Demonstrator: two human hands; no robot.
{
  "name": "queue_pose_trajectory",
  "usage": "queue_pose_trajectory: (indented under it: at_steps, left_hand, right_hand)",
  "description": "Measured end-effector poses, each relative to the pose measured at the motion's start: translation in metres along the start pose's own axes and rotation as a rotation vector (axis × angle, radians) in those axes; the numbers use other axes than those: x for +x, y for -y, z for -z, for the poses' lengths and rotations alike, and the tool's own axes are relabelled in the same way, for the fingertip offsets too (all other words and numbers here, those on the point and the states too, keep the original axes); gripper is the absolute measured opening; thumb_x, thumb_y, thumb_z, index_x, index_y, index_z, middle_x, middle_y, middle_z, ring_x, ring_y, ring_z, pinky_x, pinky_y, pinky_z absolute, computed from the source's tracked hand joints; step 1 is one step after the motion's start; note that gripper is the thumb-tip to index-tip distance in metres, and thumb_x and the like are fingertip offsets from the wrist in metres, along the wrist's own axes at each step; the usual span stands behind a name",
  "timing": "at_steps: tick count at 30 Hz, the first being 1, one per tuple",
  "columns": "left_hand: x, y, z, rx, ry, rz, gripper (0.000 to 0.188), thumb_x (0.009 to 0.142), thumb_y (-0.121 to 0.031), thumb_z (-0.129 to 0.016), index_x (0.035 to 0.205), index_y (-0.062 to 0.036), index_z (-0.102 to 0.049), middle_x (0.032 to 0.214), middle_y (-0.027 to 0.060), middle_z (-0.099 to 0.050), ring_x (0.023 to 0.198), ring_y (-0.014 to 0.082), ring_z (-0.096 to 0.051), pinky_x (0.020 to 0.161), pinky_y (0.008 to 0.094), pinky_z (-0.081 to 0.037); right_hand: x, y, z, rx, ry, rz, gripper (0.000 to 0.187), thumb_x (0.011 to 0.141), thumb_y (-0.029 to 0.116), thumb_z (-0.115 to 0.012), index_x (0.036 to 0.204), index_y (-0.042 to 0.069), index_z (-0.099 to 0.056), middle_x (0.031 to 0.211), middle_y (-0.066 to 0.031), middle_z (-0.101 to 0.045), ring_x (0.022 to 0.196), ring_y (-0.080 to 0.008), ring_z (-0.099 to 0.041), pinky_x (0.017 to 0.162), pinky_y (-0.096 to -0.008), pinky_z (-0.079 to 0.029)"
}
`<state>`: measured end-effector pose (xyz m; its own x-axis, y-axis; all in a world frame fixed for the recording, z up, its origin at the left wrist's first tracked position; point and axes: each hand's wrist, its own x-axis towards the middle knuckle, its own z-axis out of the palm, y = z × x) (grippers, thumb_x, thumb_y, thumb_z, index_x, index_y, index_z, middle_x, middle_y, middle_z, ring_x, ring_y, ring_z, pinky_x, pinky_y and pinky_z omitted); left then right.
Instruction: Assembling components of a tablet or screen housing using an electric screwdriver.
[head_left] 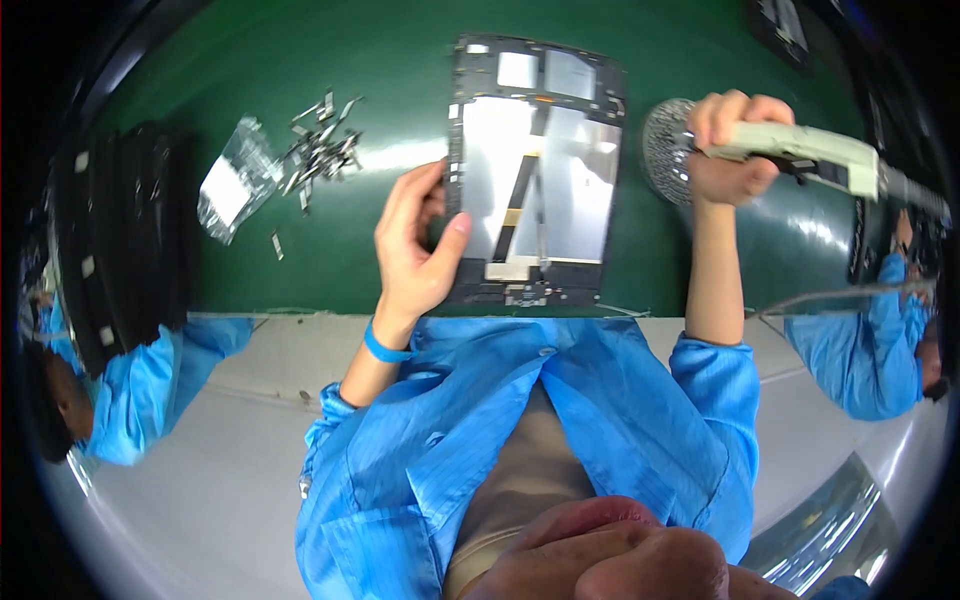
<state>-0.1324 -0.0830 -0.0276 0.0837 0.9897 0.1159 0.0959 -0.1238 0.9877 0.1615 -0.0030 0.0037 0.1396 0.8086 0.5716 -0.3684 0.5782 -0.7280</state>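
In front of me on the green table lies an opened tablet, its inside facing up with silver panels, a black frame and dark flat cables. My left hand, with a blue band at the wrist, grips the tablet's left edge, thumb over the lower part. Beyond the tablet's right side, my right hand is wrapped round a pale electric screwdriver with a cord. Its tip is hidden by the hand. Just left of that hand and partly under it sits a round dish full of small shiny pieces, probably screws.
Left of the tablet are a pile of small metal pieces and a clear plastic bag. Dark stacked panels stand at the far left. Another dark device lies at the back right. People in blue sleeves sit at both sides.
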Motion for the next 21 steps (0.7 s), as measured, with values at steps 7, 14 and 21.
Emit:
queue_pose_trajectory:
  at_steps: [7,14,21]
  left_hand:
    - [-0.005,-0.024,0.007,0.383,0.006,-0.194,0.038,0.074,-0.009,-0.066,0.109,0.0023,-0.057,0.098,0.0135,-0.055,0.081,0.0237,-0.055,0.068,0.0302,-0.046]
    - [0.046,-0.014,0.083,0.980,-0.186,-0.298,0.020,0.072,-0.005,-0.068,0.091,-0.0023,-0.063,0.083,0.0108,-0.055,0.078,0.0288,-0.051,0.069,0.0372,-0.043]
    - [0.075,-0.006,0.101,0.965,0.006,-0.348,0.008,0.068,-0.004,-0.070,0.076,-0.0022,-0.067,0.072,0.0080,-0.056,0.071,0.0266,-0.054,0.065,0.0355,-0.045]
  right_hand:
    - [0.003,0.021,-0.014,-0.085,0.037,-0.016,0.062,0.073,0.062,-0.063,0.098,0.009,-0.043,0.065,-0.0036,-0.045,0.055,-0.0142,-0.045,0.052,-0.0281,-0.037]
    - [0.019,0.019,-0.049,0.018,0.192,0.009,0.066,0.074,0.067,-0.058,0.098,0.007,-0.043,0.066,-0.0031,-0.044,0.056,-0.0144,-0.046,0.056,-0.0297,-0.037]
    - [0.041,0.026,-0.068,0.083,0.264,0.001,0.068,0.075,0.070,-0.053,0.099,0.007,-0.043,0.067,-0.0029,-0.044,0.057,-0.0141,-0.044,0.057,-0.0308,-0.036]
